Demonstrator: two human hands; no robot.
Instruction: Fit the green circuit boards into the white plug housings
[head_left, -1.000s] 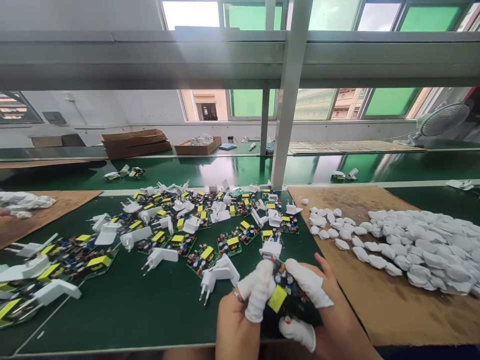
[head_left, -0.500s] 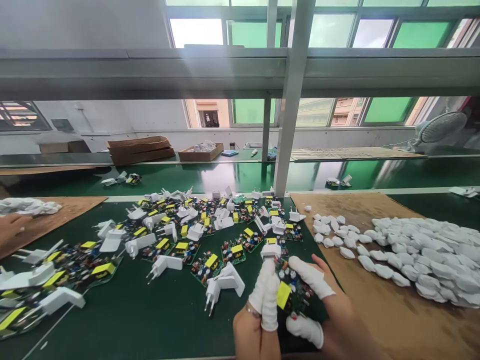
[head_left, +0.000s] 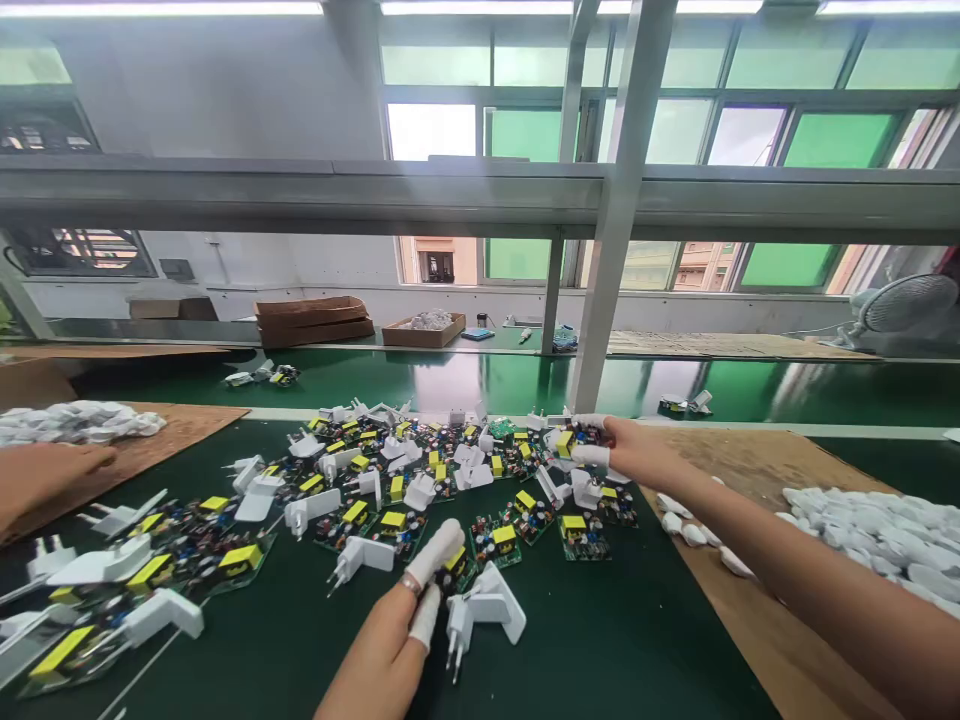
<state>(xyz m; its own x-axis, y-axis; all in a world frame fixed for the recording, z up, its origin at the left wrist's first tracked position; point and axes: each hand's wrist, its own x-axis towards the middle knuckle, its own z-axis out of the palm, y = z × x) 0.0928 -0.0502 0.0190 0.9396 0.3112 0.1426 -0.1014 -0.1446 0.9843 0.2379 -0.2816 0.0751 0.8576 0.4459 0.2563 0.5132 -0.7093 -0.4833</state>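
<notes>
My right hand (head_left: 622,452) reaches far out over the green mat (head_left: 300,640), its white-capped fingers pinched on a circuit board with a yellow part (head_left: 574,438) at the back edge of the pile of boards and white plug housings (head_left: 420,480). Near the bottom of the view, my left hand (head_left: 397,625) stretches its capped fingers forward. They touch a small circuit board (head_left: 459,565) beside a white plug housing (head_left: 487,605) and grip nothing.
A heap of white shell halves (head_left: 870,525) lies on a cardboard sheet (head_left: 750,620) to the right. Another person's hand (head_left: 45,475) rests at the left by more shells (head_left: 75,420). A metal post (head_left: 611,260) rises behind the pile. Cardboard boxes (head_left: 315,318) and a fan (head_left: 904,305) stand beyond.
My right hand carried the board from in front of me out to the far pile. My left hand let go of it and moved left to another board. The view tilted upward.
</notes>
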